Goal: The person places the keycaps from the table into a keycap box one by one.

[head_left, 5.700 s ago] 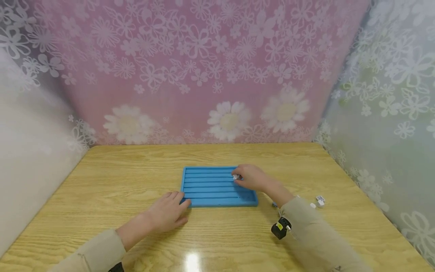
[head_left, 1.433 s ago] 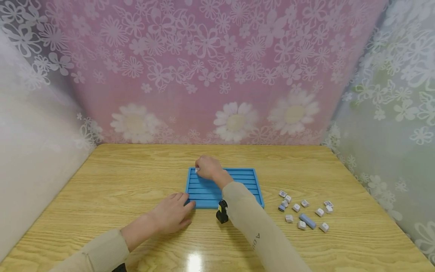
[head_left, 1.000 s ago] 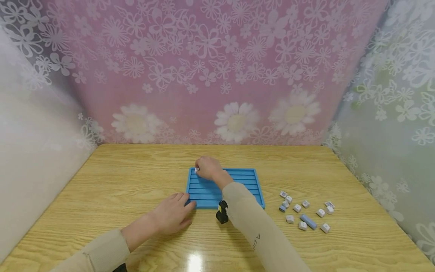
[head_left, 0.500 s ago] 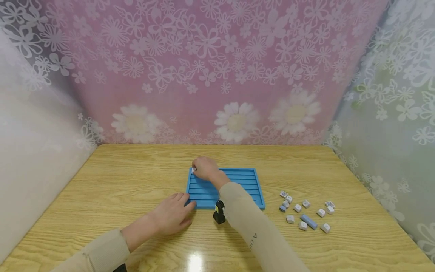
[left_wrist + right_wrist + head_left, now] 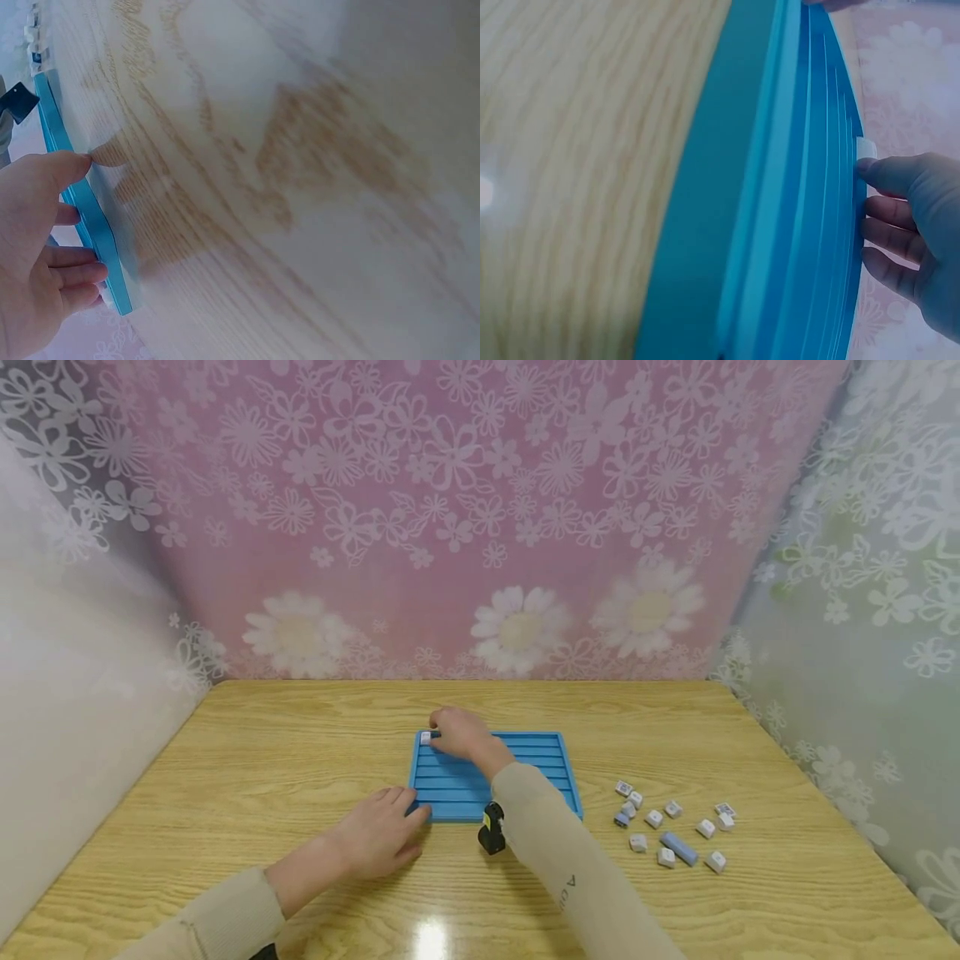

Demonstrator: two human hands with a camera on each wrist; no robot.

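A blue ridged tray (image 5: pixel 540 770) lies on the wooden table. My left hand (image 5: pixel 375 831) rests at its near left corner; in the left wrist view the thumb (image 5: pixel 66 166) lies against the front edge and the other fingers reach the side. My right hand (image 5: pixel 461 732) is over the far left part of the tray, fingers relaxed and spread apart. A white keycap (image 5: pixel 425 737) sits in the farthest groove at the left end, just beside that hand. In the right wrist view the thumb (image 5: pixel 885 174) is right at the keycap (image 5: pixel 866 148).
Several loose white keycaps (image 5: pixel 654 818) are scattered on the table (image 5: pixel 300 727) to the right of the tray. Among them lies a long blue-grey keycap (image 5: pixel 678 848). A floral cloth (image 5: pixel 420 568) stands behind the table, with pale cloths at both sides.
My right hand came from the tray's right part to its far left corner with the keycap. It slid the keycap left against the corner, then let go. The left hand has stayed at its corner.
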